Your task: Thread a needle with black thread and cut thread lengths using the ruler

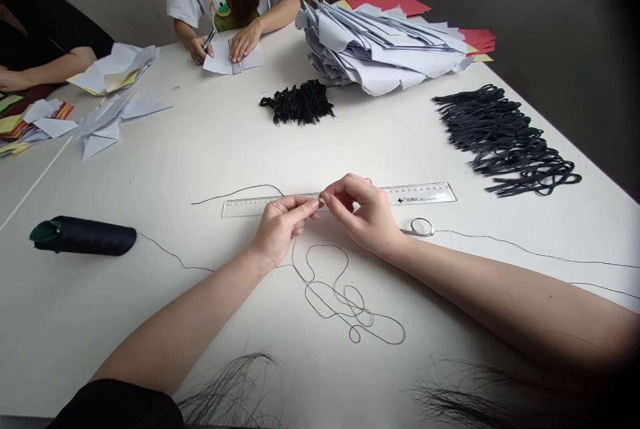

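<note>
My left hand (280, 224) and my right hand (361, 210) meet fingertip to fingertip just in front of a clear plastic ruler (415, 194). Both pinch a thin dark thread (345, 296) between thumb and forefinger. The thread drops from my fingers and lies in loose loops on the white table (200, 149) below my hands. One end runs left to a black spool (85, 236) lying on its side. Small scissors (421, 227) rest beside my right wrist, partly hidden by it.
A big stack of white and red paper (385, 46) sits at the back right, a bundle of black cords (505, 136) at the right, a smaller black bundle (300, 102) mid-table. Across the table a person writes on paper (227, 56). Another person's arm and folded papers (105, 116) are at left.
</note>
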{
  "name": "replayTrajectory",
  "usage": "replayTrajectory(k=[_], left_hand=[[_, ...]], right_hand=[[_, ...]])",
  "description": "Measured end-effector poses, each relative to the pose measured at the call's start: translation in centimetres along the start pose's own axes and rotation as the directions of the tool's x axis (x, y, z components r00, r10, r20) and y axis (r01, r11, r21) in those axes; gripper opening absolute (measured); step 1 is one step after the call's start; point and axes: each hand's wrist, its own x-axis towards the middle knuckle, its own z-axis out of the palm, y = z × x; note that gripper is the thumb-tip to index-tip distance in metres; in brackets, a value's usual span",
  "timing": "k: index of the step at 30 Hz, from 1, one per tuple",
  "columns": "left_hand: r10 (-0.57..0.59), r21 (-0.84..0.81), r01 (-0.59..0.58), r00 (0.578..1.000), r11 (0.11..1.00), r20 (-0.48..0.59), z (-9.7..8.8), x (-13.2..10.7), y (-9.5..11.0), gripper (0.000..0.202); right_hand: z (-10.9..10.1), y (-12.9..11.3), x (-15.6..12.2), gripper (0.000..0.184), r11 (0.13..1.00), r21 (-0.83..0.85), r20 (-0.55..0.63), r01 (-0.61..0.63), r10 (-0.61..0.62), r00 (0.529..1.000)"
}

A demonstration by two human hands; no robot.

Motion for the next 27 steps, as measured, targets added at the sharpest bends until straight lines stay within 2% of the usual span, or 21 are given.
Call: replayTrajectory(k=[13,16,19,21,27], left_hand=[[0.023,0.017,-0.023,1.0,1.0,-0.001,-0.05,-0.04,-0.24,0.012],[0.029,0.018,-0.029,0.999,0.999,-0.016,0.05,-0.05,-0.23,0.012],[0.044,0.02,-0.044,0.998,0.999,-0.033,0.09,-0.1,-0.26,0.012],[0.05,0.018,-0.049,0.998,0.999,-0.038,0.07,-0.12,-0.33,0.013],[0.067,0.014,-0.067,0.997,0.998,-0.032,-0.02,-0.1,-0.57,0.012]], right_hand=[[0.16,0.17,0.08,0.016,0.996,0.081,0.004,-0.032,0.032,0.999],[0.02,0.29,0.15,0.021,0.984,0.137,0.023,-0.11,0.108,0.994],[-0.11,0.42,0.28,0.03,0.95,0.232,0.101,-0.211,0.192,0.976],[-0.12,0.46,0.38,0.029,0.924,0.282,0.145,-0.258,0.225,0.964],[-0.03,0.14,0.52,0.026,0.908,0.317,0.175,-0.273,0.227,0.958]])
